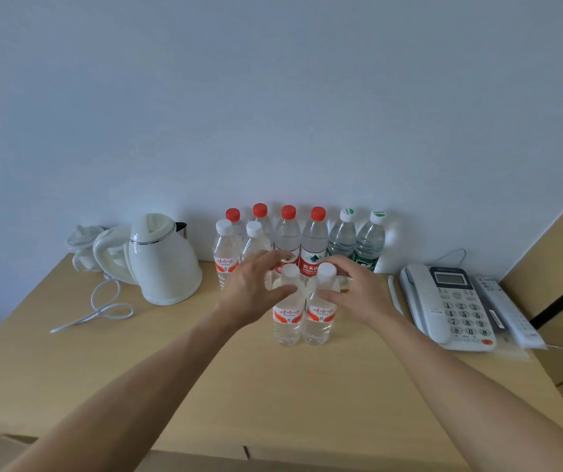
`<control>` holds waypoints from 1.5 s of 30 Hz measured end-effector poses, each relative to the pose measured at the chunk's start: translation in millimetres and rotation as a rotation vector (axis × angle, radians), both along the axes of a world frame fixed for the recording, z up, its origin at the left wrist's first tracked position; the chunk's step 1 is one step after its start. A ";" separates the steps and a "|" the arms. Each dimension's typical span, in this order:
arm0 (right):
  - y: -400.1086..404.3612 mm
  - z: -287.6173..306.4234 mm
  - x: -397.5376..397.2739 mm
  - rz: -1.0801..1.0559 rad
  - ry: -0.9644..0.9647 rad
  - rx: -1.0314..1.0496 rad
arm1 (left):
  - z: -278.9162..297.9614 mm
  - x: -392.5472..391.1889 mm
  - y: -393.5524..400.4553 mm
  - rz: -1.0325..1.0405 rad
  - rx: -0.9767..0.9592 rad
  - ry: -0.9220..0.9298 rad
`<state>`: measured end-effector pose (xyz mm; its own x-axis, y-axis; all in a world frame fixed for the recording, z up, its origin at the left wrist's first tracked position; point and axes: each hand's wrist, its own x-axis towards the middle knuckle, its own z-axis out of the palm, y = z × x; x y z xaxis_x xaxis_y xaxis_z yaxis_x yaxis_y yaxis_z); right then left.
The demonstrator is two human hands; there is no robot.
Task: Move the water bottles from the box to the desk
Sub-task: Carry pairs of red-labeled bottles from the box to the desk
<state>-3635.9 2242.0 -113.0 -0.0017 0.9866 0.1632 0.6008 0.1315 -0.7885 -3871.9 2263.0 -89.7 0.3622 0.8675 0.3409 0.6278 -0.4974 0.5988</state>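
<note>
Two small clear water bottles with white caps and red-and-white labels stand side by side mid-desk, the left bottle (287, 318) touching the right bottle (320, 316). My left hand (256, 287) wraps the left bottle's shoulder, thumb in front and fingers behind. My right hand (358, 291) holds the right bottle the same way. Two matching white-capped bottles (226, 257) stand further back on the left. Behind them, against the wall, is a row of red-capped bottles (314, 243) and two green-tinted bottles (370, 241).
A white electric kettle (164, 264) with its loose cord (103, 311) stands left on the wooden desk (273, 396). A desk phone (450, 308) and a remote (508, 311) lie on the right. Brown cardboard (205, 459) shows below the front edge.
</note>
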 end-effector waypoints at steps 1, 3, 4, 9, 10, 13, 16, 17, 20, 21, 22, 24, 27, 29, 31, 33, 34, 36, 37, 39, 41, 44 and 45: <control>0.1 0.6 -0.8 -0.010 -0.018 0.024 | 9.3 1.8 0.5 -0.019 0.037 0.037; -0.3 0.0 -1.3 -0.030 -0.034 0.051 | 22.6 6.3 3.5 -0.048 0.089 0.165; -0.9 -0.4 -1.5 -0.035 -0.035 0.052 | 26.6 8.2 5.5 -0.052 0.105 0.236; -2.2 0.9 -2.5 -0.038 -0.026 0.033 | 33.6 14.0 16.9 -0.054 0.141 0.388; -2.7 1.0 -2.6 -0.039 -0.024 0.031 | 34.5 15.8 19.2 -0.061 0.152 0.399; -4.1 0.5 -3.0 -0.036 -0.009 0.028 | 37.8 20.1 29.6 -0.072 0.172 0.444; -4.3 -0.8 -4.1 -0.036 0.001 0.031 | 40.3 22.7 45.1 -0.068 0.161 0.469; -4.4 -1.5 -4.3 -0.039 0.003 0.033 | 40.8 23.7 50.5 -0.069 0.154 0.477; -4.6 -2.9 -3.9 -0.042 -0.003 0.034 | 42.7 28.4 66.9 -0.061 0.158 0.518; -4.8 -3.4 -3.6 -0.042 -0.004 0.037 | 43.2 30.3 72.6 -0.058 0.159 0.538; -5.0 -3.7 -3.3 -0.042 -0.005 0.043 | 44.0 32.1 78.4 -0.053 0.157 0.562; -5.6 -4.4 -3.3 -0.043 -0.011 0.055 | 45.8 34.0 88.8 -0.041 0.151 0.602; -5.0 -4.7 -3.4 -0.041 -0.013 0.062 | 48.2 33.5 102.6 -0.016 0.143 0.642; -4.9 -5.5 -3.1 -0.042 -0.006 0.064 | 49.0 33.1 109.1 -0.008 0.134 0.663; -5.4 -6.1 -3.4 -0.045 -0.007 0.063 | 48.4 33.6 112.8 -0.007 0.134 0.663; -6.1 -6.6 -3.0 -0.056 -0.007 0.060 | 47.2 35.5 114.2 -0.007 0.151 0.663; -6.2 -6.6 -2.7 -0.061 -0.005 0.057 | 46.4 36.2 114.4 -0.005 0.168 0.672; -6.3 -6.4 -2.2 -0.067 -0.006 0.056 | 44.6 35.9 115.1 0.000 0.218 0.702; -6.7 -6.5 -2.4 -0.067 -0.008 0.057 | 44.3 35.1 115.7 0.002 0.240 0.717; -7.5 -6.1 -3.7 -0.064 -0.012 0.062 | 44.8 34.0 116.7 0.004 0.266 0.732; -8.1 -5.1 -5.4 -0.063 -0.017 0.063 | 45.7 33.9 116.9 -0.003 0.258 0.728; -8.7 -1.9 -7.6 -0.057 -0.015 0.063 | 46.4 34.1 114.9 -0.008 0.225 0.720; -8.9 -0.7 -7.9 -0.054 -0.012 0.059 | 45.8 33.8 114.5 -0.007 0.215 0.720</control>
<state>-3643.8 2233.1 -113.7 0.0494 0.9738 0.2218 0.6178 0.1447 -0.7729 -3838.1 2377.5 -43.9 0.5652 0.8053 0.1791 0.8237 -0.5627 -0.0695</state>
